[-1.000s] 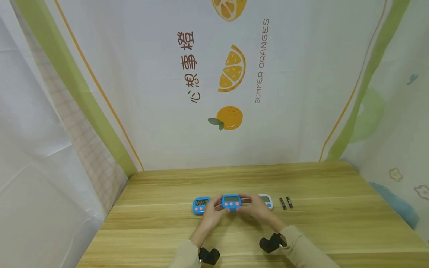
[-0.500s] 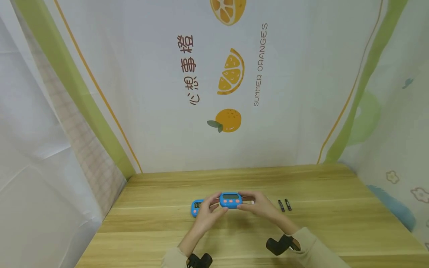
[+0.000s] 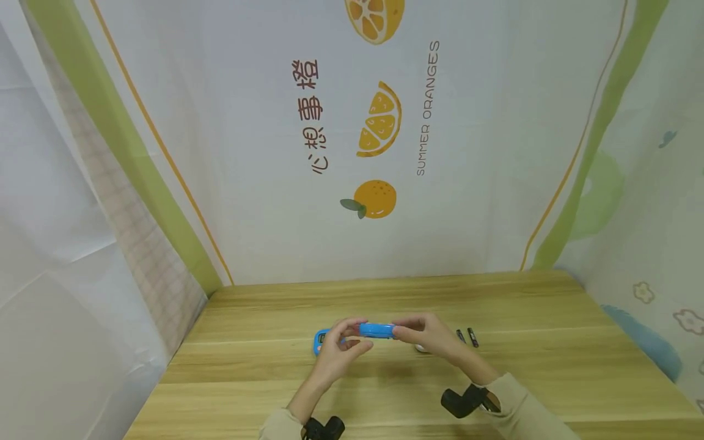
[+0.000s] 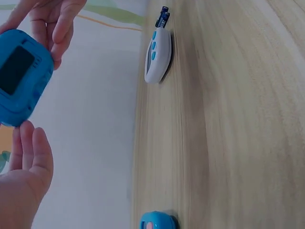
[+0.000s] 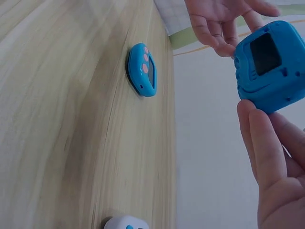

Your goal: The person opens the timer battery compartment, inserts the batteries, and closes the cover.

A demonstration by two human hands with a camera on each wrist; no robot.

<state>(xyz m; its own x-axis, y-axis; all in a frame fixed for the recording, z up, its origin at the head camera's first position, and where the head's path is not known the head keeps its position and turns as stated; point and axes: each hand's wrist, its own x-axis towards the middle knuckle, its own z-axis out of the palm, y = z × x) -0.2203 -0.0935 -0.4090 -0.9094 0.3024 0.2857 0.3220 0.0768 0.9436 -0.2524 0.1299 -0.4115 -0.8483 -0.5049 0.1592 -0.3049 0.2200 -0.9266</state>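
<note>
Aloft, right fingers (image 3: pixel 409 320) pinch a timer (image 3: pixel 376 330); left fingers (image 3: pixel 351 322) touch it, thumb (image 3: pixel 360 349) apart.

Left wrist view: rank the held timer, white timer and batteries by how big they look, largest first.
1. Held timer
2. White timer
3. Batteries
Apparent size only; the first seems nearer the camera.

In the head view, the wooden tabletop (image 3: pixel 390 391) left room between both forearms down to the lower edge. At mid-frame, a raised blue digital timer (image 3: pixel 377 330) barred the gap between the left hand (image 3: pixel 337 351) and the right hand (image 3: pixel 434 336). The left wrist view showed a tabletop lane between a white timer (image 4: pixel 158 57) near the top, with batteries (image 4: pixel 162 19) beyond it, and a second blue timer (image 4: pixel 157 221) at the bottom.
</note>
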